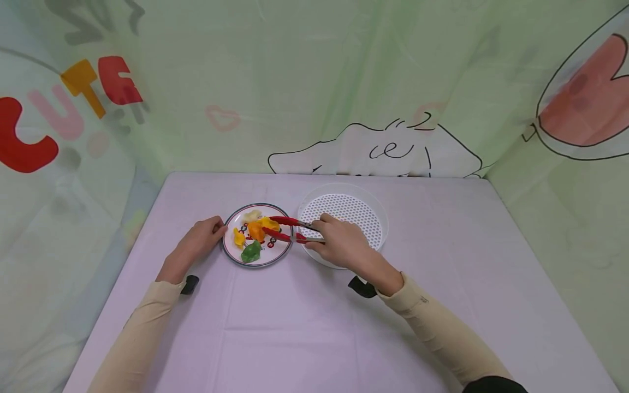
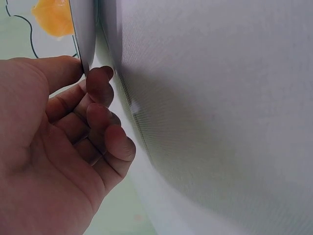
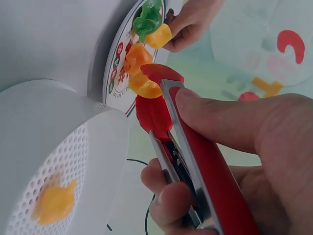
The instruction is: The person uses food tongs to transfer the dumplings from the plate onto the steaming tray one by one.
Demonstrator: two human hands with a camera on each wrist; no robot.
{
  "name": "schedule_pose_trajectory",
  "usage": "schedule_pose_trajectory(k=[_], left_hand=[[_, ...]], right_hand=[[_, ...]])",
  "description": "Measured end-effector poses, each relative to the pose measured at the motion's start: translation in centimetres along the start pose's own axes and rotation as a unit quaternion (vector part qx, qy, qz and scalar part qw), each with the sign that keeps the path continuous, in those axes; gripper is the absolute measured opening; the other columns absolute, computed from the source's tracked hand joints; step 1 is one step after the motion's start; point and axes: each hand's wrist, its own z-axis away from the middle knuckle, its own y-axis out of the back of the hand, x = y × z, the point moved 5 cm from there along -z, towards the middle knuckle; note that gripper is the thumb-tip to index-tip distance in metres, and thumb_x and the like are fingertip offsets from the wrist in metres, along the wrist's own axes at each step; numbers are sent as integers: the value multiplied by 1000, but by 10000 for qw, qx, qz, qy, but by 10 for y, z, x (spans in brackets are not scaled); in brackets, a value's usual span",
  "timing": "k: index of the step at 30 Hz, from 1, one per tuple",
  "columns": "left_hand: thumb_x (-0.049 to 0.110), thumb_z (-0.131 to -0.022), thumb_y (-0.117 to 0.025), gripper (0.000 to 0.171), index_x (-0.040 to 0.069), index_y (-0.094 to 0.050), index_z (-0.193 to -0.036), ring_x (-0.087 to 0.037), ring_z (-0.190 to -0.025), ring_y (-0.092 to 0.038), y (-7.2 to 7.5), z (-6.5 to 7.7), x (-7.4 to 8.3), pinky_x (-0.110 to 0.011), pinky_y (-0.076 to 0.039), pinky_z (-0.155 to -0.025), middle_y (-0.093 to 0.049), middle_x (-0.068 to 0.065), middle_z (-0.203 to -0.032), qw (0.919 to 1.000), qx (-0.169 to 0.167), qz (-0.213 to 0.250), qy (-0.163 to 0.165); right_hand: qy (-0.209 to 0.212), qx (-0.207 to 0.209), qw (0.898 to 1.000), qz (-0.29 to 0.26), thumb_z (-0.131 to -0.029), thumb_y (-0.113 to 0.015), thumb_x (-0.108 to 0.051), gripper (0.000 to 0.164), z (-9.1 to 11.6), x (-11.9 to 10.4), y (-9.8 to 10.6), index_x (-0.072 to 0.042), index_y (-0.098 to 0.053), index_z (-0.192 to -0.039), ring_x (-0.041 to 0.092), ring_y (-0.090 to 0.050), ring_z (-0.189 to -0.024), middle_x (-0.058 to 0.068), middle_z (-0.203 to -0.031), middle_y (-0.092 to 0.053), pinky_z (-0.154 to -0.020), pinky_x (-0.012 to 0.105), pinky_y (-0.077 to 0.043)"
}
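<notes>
My left hand (image 1: 202,238) pinches the left rim of a white plate (image 1: 274,257) with a dark edge; thumb and index finger meet at the rim in the left wrist view. My right hand (image 1: 342,240) holds red-and-metal tongs (image 3: 195,152) over the plate's right side. Their spread red tips stand on either side of a yellow pepper-shaped piece (image 3: 144,87); whether they squeeze it I cannot tell. Also on the plate are an orange piece (image 1: 256,230), another yellow piece (image 1: 238,238), a green piece (image 1: 251,252) and a pale piece (image 1: 253,216).
Right of the plate stands a round white basket (image 1: 379,215) with a perforated bottom, partly under my right hand. A yellow piece (image 3: 56,201) lies inside it. A pale cloth (image 1: 295,338) covers the table, and printed curtains (image 1: 304,82) hang around it.
</notes>
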Motion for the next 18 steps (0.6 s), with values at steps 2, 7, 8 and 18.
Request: schedule_pose_trajectory(k=[2,7,8,18], left_hand=[[23,-105,-51,25,0,-58,-111,-22,-81,-54,0,1,0,-33,-43,-71,-59,-9,-87,10000,1,28,14],[24,-106,-51,26,0,-58,-113,-22,-83,-54,0,1,1,-33,-44,-72,-60,-10,-89,10000,-26,45,40],[23,-106,-51,26,0,-58,-113,-22,-83,-54,0,0,1,-32,-44,-72,-60,-10,-89,10000,-27,45,37],[23,-105,-52,26,-1,-58,-111,-22,-82,-54,-1,-2,-1,-33,-44,-71,-60,-10,-88,10000,16,41,-16]], right_hand=[[44,87,9999,-26,-89,-75,-40,47,4,2,1,-12,-68,-126,16,-58,-81,6,-111,-66,-61,28,-49],[57,270,9996,-77,-89,-75,-41,49,16,9,5,-11,-67,-128,16,-59,-82,6,-115,-66,-61,29,-49],[43,292,9995,-91,-89,-75,-41,50,19,11,5,-11,-66,-128,16,-60,-84,6,-117,-66,-62,29,-50],[-93,687,9973,-253,-88,-77,-40,54,41,32,15,-9,-65,-130,22,-63,-90,10,-119,-66,-70,38,-56]])
